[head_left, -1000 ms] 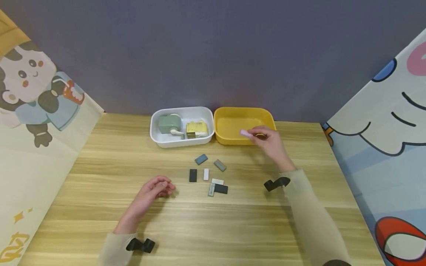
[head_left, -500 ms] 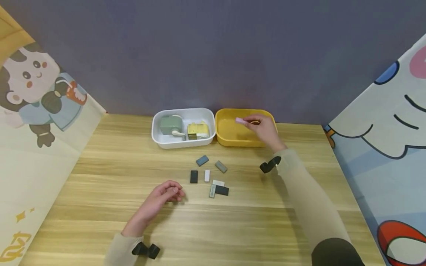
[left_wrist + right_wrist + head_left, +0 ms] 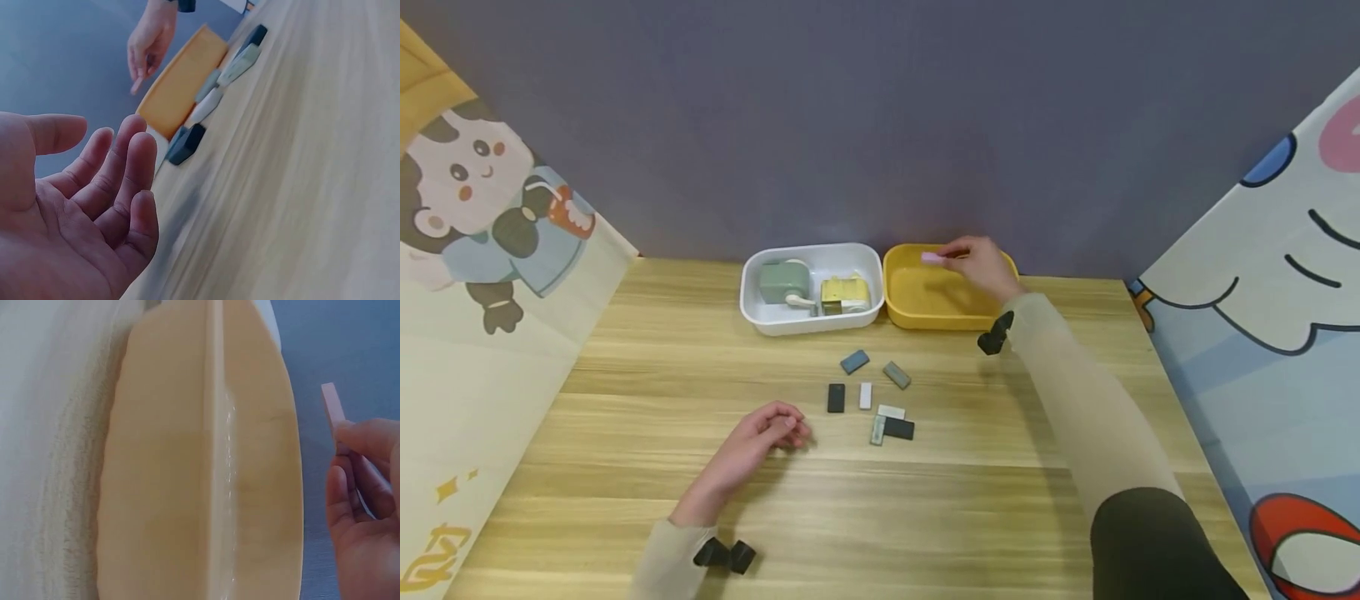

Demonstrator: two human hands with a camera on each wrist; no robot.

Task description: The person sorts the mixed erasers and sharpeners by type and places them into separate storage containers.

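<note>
Between thumb and fingers, my right hand (image 3: 981, 265) pinches a small flat pink block (image 3: 932, 258) above the yellow bin (image 3: 951, 321). The right wrist view shows the same pink block (image 3: 333, 403) sticking out past the thumb, with the bin's wall (image 3: 156, 487) beside it. My left hand (image 3: 767, 435) hovers over the table at the left of the loose blocks, fingers loosely bent around nothing. Nearest to it lies a black block (image 3: 836, 398). A white block (image 3: 866, 396), a blue-grey block (image 3: 854, 361) and a brownish-grey block (image 3: 897, 375) lie around it.
A second black block (image 3: 899, 428) touches a mottled grey-green block (image 3: 877, 430) and a pale block (image 3: 891, 412). Left of the yellow bin stands a white bin (image 3: 786, 327) holding a green box-shaped object (image 3: 784, 282) and a yellow one (image 3: 845, 292). A grey wall (image 3: 880, 125) rises behind.
My right hand has carried the pink block from the yellow bin's near side to over its far part, slightly leftward. My left hand has shifted a little to the right. The loose blocks stayed put.
</note>
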